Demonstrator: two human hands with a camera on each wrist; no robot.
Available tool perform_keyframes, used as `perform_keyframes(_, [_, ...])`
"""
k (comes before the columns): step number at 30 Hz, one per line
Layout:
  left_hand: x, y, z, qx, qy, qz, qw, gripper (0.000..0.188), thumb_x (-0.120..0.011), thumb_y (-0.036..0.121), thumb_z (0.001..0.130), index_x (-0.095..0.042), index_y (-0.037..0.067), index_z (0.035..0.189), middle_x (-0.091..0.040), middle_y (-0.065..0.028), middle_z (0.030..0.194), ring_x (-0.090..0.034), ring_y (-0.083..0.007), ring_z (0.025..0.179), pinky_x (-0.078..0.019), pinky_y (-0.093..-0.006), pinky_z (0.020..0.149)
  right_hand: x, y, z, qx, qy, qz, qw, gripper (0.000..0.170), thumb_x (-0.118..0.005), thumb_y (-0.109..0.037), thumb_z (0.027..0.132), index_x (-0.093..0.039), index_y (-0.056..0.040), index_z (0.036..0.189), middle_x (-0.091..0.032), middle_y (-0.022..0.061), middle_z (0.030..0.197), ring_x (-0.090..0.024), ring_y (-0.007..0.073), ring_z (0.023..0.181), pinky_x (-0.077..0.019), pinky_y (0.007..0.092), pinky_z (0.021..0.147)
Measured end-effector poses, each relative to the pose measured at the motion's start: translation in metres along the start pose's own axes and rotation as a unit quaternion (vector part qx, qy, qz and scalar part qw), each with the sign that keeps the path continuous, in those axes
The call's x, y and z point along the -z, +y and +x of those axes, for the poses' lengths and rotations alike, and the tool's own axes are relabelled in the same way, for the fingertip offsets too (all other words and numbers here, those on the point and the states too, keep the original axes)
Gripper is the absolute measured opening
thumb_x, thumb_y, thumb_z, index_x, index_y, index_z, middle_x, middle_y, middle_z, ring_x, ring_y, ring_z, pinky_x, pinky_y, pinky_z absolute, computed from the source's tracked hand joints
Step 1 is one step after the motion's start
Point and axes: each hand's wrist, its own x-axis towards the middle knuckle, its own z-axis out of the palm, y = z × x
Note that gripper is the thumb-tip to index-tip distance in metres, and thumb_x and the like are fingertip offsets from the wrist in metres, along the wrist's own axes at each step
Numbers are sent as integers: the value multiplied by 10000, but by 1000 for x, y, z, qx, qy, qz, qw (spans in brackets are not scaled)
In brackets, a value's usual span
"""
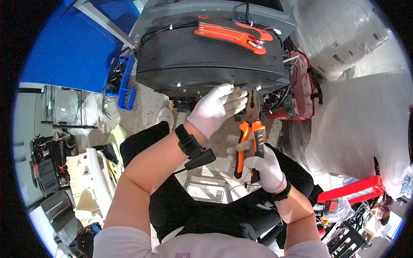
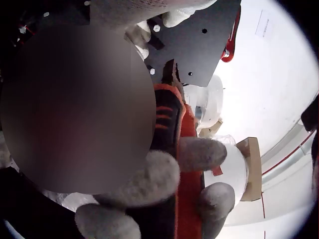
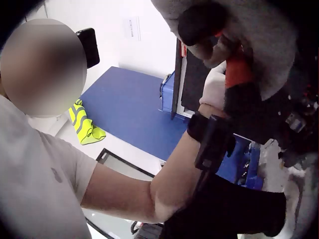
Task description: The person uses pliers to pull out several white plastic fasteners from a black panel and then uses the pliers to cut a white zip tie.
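Observation:
In the head view my right hand (image 1: 266,168), in a white glove, grips a pair of pliers (image 1: 259,136) with orange and black handles. Their metal jaws point up at the front edge of a black housing (image 1: 206,58). My gloved left hand (image 1: 216,107) lies just left of the jaws, its fingers extended along that edge. Small white nubs (image 1: 179,85) stick out along the edge. The left wrist view shows the pliers' handle (image 2: 188,164) between gloved fingers, with their jaws beside the dark panel (image 2: 199,45).
A red folding hex key set (image 1: 230,36) lies on top of the housing. Blue bins (image 1: 125,96) with small parts stand at the left. Plastic-wrapped bulky items (image 1: 357,124) fill the right side, near a red bag (image 1: 303,90). Cables hang beneath the housing.

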Motion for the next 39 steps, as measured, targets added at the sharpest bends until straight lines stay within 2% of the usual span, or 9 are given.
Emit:
perform_keyframes(2, [2, -2, 3, -12, 10, -7, 1000, 274, -518, 238, 907, -529, 41, 1098, -588, -127, 1131, -572, -254, 1032, -440, -381, 935, 0, -1, 0, 32, -15, 16, 999, 469, -473, 10, 708, -506, 49, 1175, -578, 149, 1161, -564, 191, 998, -426, 328, 925])
perform_keyframes(14, [9, -7, 7, -15, 14, 28, 999, 194, -558, 241, 904, -583, 80, 1010, -600, -54, 1026, -572, -197, 924, -474, -367, 867, 5, 2, 3, -24, -27, 97, 995, 479, -478, -11, 704, -486, 75, 1175, -538, 205, 1209, -579, 292, 1035, -460, 382, 923])
perform_keyframes(20, [18, -16, 17, -13, -116, -131, 984, 114, -538, 161, 893, -572, 72, 955, -566, -37, 912, -526, -164, 840, -457, -376, 867, 13, 7, 3, -2, -25, 96, 995, 496, -487, -26, 685, -491, 80, 1170, -495, 223, 1260, -575, 318, 1041, -456, 397, 928])
perform_keyframes(22, [26, -18, 24, 19, -230, -191, 954, 80, -510, 111, 887, -567, 75, 930, -556, -30, 895, -513, -158, 831, -447, -387, 870, 15, 8, 3, 0, -23, 94, 995, 502, -494, -28, 681, -498, 73, 1172, -498, 211, 1259, -575, 292, 1032, -453, 375, 920])
perform_keyframes(26, [13, -18, 15, -16, -236, -184, 954, 102, -510, 137, 897, -570, 73, 948, -551, -16, 869, -514, -157, 800, -464, -373, 842, 20, 7, 4, 11, 1, 9, 1000, 500, -469, 11, 626, -538, 57, 1118, -524, 205, 1209, -593, 247, 948, -468, 329, 861])
perform_keyframes(28, [10, -16, 11, -33, -47, -61, 996, 158, -545, 206, 896, -572, 65, 963, -563, -12, 859, -536, -149, 794, -480, -353, 827, 14, 2, 2, 30, 25, -44, 998, 495, -480, 4, 635, -550, 42, 1124, -543, 169, 1140, -579, 205, 895, -461, 295, 815])
perform_keyframes(31, [-3, -17, 2, -109, 63, 90, 988, 228, -593, 255, 880, -573, 49, 975, -599, -32, 861, -585, -146, 787, -505, -326, 786, 9, -3, -2, 31, 54, -112, 992, 491, -502, -17, 657, -562, 9, 1143, -555, 97, 991, -542, 140, 801, -445, 245, 737])
perform_keyframes(35, [-8, -8, 3, -133, 115, 203, 963, 237, -617, 234, 867, -572, 28, 975, -631, -64, 867, -626, -160, 746, -529, -309, 723, 5, 4, -2, 25, 92, -101, 990, 491, -510, -28, 683, -556, -17, 1172, -539, 33, 837, -504, 102, 735, -432, 224, 678])
perform_keyframes(39, [-18, -6, 1, -142, 148, 236, 950, 222, -627, 217, 861, -581, 16, 943, -645, -85, 830, -636, -160, 673, -533, -270, 634, 4, -6, -5, -24, 77, -158, 984, 527, -507, 23, 678, -513, -43, 1201, -567, 42, 917, -514, 94, 791, -444, 228, 712])
